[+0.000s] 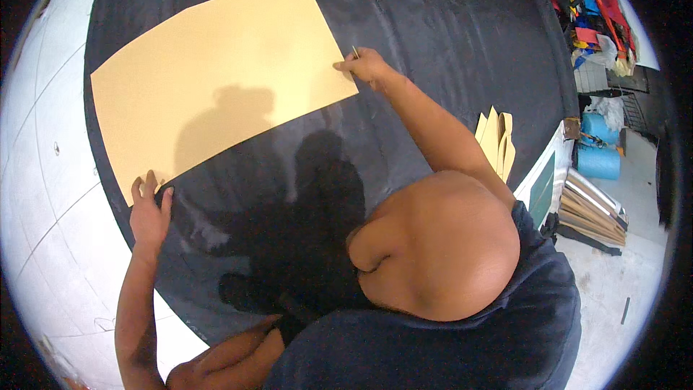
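A large pale yellow sheet (pixel 238 43), like stiff card, lies flat on a broad black sheet of material (pixel 447 43). At the yellow sheet's near left corner is my left hand (pixel 149 218), its fingers spread. Those fingertips rest on the corner, while the thumb reaches over the black material. My right hand (pixel 369 67) is at the right edge, close to the near right corner. Its thumb and finger meet the sheet's edge. From that hand's closed fingers a thin, light-coloured stick (pixel 356 51) pokes up; its kind is too small to make out.
Narrow yellow card pieces (pixel 494 141) lie on the black material beyond my right forearm. Farther right are blue rolls (pixel 600 146), a stack of boards (pixel 593 209) and a heap of colourful scraps (pixel 588 11). White tiled floor (pixel 50 202) borders the left side.
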Tool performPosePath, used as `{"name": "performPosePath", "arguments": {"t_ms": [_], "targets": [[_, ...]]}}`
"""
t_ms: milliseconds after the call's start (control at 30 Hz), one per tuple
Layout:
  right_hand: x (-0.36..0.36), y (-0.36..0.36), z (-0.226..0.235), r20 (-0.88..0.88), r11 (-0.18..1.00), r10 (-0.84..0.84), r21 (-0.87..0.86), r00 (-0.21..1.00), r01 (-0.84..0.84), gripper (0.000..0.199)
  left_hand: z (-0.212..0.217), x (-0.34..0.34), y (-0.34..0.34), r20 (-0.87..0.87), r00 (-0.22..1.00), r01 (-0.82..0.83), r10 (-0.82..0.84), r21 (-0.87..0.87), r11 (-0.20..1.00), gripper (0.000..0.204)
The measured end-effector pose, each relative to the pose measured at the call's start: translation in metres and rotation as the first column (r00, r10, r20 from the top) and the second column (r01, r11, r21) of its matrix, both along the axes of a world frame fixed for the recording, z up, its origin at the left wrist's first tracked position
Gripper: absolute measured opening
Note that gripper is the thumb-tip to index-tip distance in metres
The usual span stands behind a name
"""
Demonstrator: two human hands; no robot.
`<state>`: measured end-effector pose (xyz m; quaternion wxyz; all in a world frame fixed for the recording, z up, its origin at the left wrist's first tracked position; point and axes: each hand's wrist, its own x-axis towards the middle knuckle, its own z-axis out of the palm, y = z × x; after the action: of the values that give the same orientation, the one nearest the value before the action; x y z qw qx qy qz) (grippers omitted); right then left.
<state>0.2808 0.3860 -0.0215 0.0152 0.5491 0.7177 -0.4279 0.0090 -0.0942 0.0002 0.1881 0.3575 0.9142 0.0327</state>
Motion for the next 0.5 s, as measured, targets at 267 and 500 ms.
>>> {"name": "performPosePath", "arguments": {"t_ms": [267,500], "targets": [[-0.023,0.034,0.022,-0.175,1.0,0.007,-0.014,0.984,-0.009,0.032,-0.007,-0.024,0.007,-0.111,0.99,0.101,-0.089,0.11,0.989,0.054],[-0.016,0.058,0.019,-0.357,0.978,-0.194,-0.141,0.914,0.153,0.028,-0.001,-0.045,0.023,-0.058,0.998,-0.005,0.018,0.222,0.975,0.029]]}}
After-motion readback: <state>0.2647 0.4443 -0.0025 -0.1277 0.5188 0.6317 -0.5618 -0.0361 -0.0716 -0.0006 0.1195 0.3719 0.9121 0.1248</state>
